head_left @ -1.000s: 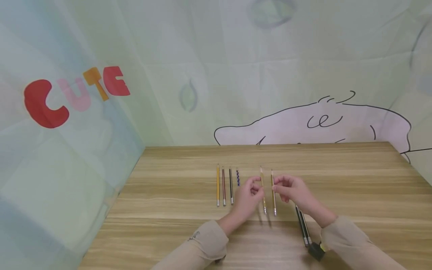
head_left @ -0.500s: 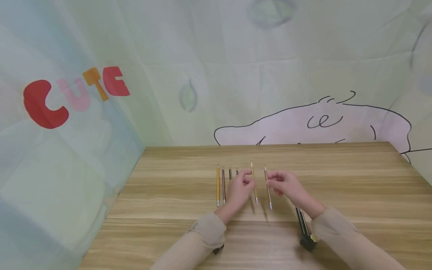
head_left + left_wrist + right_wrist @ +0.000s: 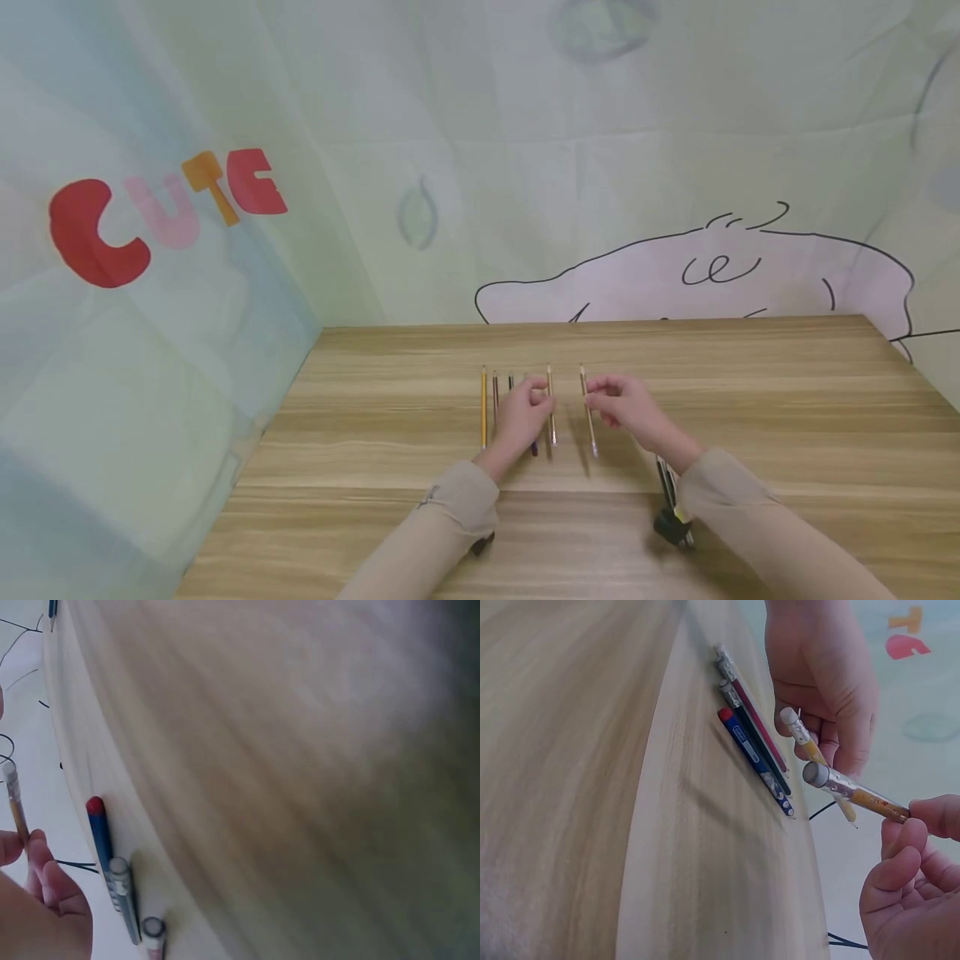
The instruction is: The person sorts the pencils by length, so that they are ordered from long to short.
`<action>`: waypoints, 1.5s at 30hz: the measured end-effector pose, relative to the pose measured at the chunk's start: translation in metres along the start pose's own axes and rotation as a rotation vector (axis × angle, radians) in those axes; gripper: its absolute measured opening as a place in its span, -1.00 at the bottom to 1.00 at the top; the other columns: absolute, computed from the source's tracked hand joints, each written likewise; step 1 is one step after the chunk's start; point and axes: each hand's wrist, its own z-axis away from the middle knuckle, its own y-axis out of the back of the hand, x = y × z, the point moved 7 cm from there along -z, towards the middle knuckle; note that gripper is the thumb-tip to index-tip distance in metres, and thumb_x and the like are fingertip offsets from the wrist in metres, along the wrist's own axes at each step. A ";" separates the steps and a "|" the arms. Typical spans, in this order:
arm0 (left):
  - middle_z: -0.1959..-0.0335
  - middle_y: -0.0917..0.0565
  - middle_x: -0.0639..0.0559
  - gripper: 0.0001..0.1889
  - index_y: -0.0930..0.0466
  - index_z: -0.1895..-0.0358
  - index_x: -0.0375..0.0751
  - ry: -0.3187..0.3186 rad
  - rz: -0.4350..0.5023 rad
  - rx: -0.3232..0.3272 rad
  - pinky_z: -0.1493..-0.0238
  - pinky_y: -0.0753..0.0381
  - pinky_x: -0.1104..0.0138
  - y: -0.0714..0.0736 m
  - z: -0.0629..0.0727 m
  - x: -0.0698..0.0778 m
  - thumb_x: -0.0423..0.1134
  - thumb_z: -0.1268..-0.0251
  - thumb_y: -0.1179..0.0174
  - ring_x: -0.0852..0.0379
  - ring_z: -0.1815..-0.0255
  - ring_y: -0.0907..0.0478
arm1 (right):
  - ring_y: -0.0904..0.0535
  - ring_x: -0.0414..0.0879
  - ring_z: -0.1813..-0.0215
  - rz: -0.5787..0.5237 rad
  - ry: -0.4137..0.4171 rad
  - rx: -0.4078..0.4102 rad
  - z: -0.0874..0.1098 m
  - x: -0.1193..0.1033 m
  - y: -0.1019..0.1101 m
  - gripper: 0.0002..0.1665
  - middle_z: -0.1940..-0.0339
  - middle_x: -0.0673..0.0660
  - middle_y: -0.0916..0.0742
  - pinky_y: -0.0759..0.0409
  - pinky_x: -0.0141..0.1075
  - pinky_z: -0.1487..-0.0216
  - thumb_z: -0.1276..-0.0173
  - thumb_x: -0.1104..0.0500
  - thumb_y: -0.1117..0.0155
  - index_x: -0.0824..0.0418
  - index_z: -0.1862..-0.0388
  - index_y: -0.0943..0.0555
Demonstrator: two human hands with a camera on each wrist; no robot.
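In the head view my left hand [image 3: 517, 421] pinches a yellow pencil [image 3: 551, 417] between thumb and fingers. My right hand [image 3: 628, 408] pinches another yellowish pencil [image 3: 589, 423], its sharpened tip up and eraser down. In the right wrist view, both pencils are held over the table, eraser ends toward the camera. Beside my left hand lies a row: a yellow pencil [image 3: 483, 408], a dark red pencil [image 3: 754, 716], a dark pencil [image 3: 757, 739] and a blue patterned pencil [image 3: 754, 761]. My left hand and wrist cover much of that row in the head view.
Black pencils [image 3: 665, 477] lie on the wooden table [image 3: 787, 400] beside my right sleeve, partly hidden by a dark device [image 3: 672, 528] at that wrist. A printed cloth [image 3: 450, 167] rises behind the table's far edge.
Both hands have moved left and slightly away from me, each carrying its pencil. My left hand now covers more of the row.
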 end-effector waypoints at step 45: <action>0.70 -0.45 0.15 -0.67 -0.51 0.05 -0.04 -0.012 -0.458 -0.094 0.71 -0.28 0.45 -0.012 -0.004 0.001 -0.13 -0.06 -0.18 0.26 0.77 -0.32 | -0.33 -0.25 0.68 0.038 -0.063 0.016 -0.020 0.021 -0.011 -0.75 0.62 -0.01 -0.52 -0.34 -0.46 0.67 -0.15 0.34 -0.12 0.48 0.20 -0.43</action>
